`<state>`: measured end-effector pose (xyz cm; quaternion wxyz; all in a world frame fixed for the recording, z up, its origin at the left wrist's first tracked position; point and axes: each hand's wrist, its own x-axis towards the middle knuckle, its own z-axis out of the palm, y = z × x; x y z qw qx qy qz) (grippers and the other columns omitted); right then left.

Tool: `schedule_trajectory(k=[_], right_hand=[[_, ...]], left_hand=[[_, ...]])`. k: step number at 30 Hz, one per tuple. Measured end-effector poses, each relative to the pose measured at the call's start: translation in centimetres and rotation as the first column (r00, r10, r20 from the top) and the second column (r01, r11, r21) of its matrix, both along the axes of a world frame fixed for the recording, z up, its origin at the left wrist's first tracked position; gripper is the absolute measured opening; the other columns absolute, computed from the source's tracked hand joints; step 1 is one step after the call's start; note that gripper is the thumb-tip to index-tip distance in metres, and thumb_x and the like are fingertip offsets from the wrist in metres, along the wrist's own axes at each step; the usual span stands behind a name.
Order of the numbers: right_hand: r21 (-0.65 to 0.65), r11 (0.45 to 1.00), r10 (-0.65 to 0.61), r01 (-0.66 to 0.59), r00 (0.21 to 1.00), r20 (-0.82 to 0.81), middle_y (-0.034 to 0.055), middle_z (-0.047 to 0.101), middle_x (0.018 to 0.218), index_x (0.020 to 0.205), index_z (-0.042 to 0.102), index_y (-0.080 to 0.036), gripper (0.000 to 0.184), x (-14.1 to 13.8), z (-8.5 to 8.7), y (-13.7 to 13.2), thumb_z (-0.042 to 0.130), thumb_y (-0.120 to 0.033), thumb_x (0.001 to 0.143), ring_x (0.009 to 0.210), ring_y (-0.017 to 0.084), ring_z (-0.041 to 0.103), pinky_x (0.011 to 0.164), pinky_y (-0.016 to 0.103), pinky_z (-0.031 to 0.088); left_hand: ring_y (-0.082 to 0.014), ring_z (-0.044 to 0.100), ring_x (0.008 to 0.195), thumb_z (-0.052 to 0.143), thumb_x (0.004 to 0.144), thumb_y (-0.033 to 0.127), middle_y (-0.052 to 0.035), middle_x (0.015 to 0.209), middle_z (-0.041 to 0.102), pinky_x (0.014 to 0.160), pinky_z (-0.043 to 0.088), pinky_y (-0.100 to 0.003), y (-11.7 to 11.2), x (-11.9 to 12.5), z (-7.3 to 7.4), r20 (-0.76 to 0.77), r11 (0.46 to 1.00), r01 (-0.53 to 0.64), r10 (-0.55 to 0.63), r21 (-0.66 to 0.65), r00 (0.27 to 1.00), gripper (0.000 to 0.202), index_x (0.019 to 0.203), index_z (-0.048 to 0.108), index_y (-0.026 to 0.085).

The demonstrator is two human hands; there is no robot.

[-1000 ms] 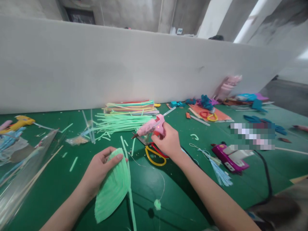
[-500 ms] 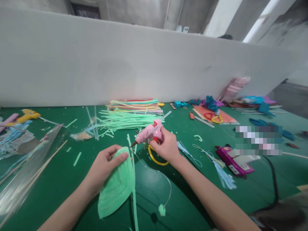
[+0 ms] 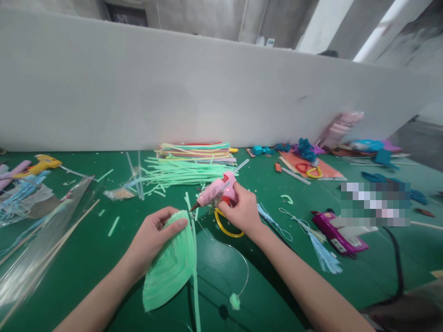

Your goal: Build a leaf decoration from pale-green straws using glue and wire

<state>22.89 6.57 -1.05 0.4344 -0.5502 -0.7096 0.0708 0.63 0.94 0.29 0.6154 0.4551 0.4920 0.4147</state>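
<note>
My left hand (image 3: 157, 230) grips a light green leaf shape (image 3: 171, 267), built from rows of fuzzy pipe cleaners, with the thumb on its face near the top. Along the leaf's right edge runs a loose green pipe cleaner (image 3: 195, 295), hanging down past it. My right hand (image 3: 242, 207) is wrapped around a pink glue gun (image 3: 216, 190). Its brown nozzle points down-left at the upper right corner of the leaf; whether it touches cannot be made out. A thin clear wire curves from there to a small green flower-like piece (image 3: 235, 301).
Behind the hands lie green pipe cleaners (image 3: 180, 173) in a pile. Yellow-handled scissors (image 3: 228, 233) lie under the glue gun. At left are a yellow glue gun (image 3: 43, 163) and clear wrapping (image 3: 41, 258). A purple power strip (image 3: 337, 235) and blue tassels (image 3: 323, 253) sit at right.
The whole view has shifted slightly, so things appear a little farther right. Both hands keep their holds, and the nozzle stays by the leaf's upper corner.
</note>
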Motion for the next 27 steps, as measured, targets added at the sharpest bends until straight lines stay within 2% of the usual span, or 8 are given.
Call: schedule_trajectory(k=[16, 27], right_hand=[[0.060, 0.998, 0.019, -0.019, 1.000, -0.009, -0.0058, 0.042, 0.057, 0.064, 0.033, -0.022, 0.025, 0.04, -0.32, 0.17, 0.058, -0.026, 0.066, 0.050, 0.010, 0.036, 0.049, 0.024, 0.028], [0.057, 0.998, 0.028, -0.027, 1.000, -0.004, -0.0057, 0.041, 0.057, 0.064, 0.034, -0.022, 0.024, 0.04, -0.26, 0.23, 0.058, -0.025, 0.066, 0.049, 0.010, 0.035, 0.050, 0.024, 0.027]], left_hand=[[-0.0096, 0.055, 0.056, 0.073, 0.073, 0.038, 0.0038, 0.066, 0.059, 0.054, 0.044, -0.020, 0.12, 0.07, -0.16, -0.008, 1.000, 0.006, -0.005, 0.015, 1.000, 0.022, 0.080, 0.063, 0.020], [-0.0098, 0.055, 0.056, 0.074, 0.072, 0.038, 0.0035, 0.066, 0.059, 0.054, 0.045, -0.020, 0.14, 0.05, -0.23, -0.012, 1.000, -0.002, 0.002, 0.014, 1.000, 0.022, 0.079, 0.063, 0.020]])
